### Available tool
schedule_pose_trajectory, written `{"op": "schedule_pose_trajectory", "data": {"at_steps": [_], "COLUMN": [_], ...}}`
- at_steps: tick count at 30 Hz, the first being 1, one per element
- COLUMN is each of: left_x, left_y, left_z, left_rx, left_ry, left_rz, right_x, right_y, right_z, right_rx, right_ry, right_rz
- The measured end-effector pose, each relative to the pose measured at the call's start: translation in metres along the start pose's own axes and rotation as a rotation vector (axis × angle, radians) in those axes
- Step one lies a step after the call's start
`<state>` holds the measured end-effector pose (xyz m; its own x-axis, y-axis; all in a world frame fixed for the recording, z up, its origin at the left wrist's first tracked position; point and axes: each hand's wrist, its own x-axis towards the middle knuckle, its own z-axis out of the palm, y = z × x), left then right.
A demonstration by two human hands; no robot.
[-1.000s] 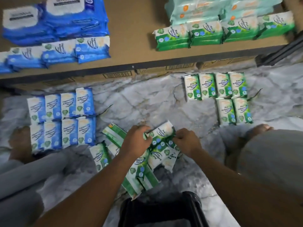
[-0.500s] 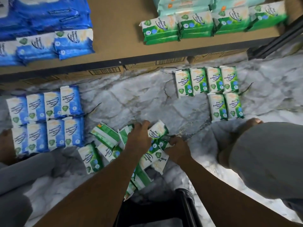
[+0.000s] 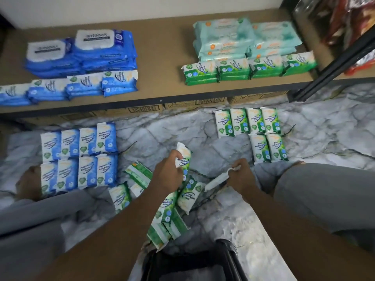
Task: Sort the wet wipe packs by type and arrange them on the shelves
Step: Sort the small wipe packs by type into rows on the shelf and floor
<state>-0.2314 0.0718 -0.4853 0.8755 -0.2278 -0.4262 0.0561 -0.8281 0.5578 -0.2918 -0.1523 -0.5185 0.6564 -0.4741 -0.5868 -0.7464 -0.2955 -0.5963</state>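
Wipes of the green pine type are held in both hands: one green pack (image 3: 184, 157) is gripped by the left hand (image 3: 168, 176) with fingers curled round it and is lifted clear of the floor, while a second pack (image 3: 218, 180), seen edge-on, is pinched at its end by the right hand (image 3: 241, 177). Beneath and between the hands, loose green packs (image 3: 119, 196) are scattered in an overlapping heap on the marble floor (image 3: 172, 126). Sorted green packs (image 3: 253, 128) are laid in two rows to the right, and sorted blue packs (image 3: 81, 157) in two rows to the left. Beyond them, the brown shelf (image 3: 162, 57) is stocked with large blue packs (image 3: 85, 51), small blue packs (image 3: 81, 86), teal packs (image 3: 243, 37) and stacked green packs (image 3: 243, 67).
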Motion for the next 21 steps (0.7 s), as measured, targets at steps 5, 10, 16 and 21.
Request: {"op": "schedule_pose_trajectory", "data": {"at_steps": [5, 10, 16, 21], "left_x": [-0.013, -0.019, -0.015, -0.01], "left_y": [0.006, 0.02, 0.041, 0.047], "left_z": [0.002, 0.007, -0.008, -0.023], "left_rx": [-0.064, -0.209, -0.411, -0.564], "left_ry": [0.006, 0.053, 0.139, 0.113], "left_rz": [-0.039, -0.086, -0.192, -0.277], "right_x": [-0.008, -0.019, -0.032, -0.048], "right_y": [-0.006, -0.047, -0.112, -0.134], "right_z": [-0.006, 0.001, 0.004, 0.008], "right_rx": [0.274, 0.528, 0.685, 0.684], "right_ry": [-0.007, 0.081, 0.094, 0.053], "right_rz": [0.054, 0.035, -0.053, -0.137]}}
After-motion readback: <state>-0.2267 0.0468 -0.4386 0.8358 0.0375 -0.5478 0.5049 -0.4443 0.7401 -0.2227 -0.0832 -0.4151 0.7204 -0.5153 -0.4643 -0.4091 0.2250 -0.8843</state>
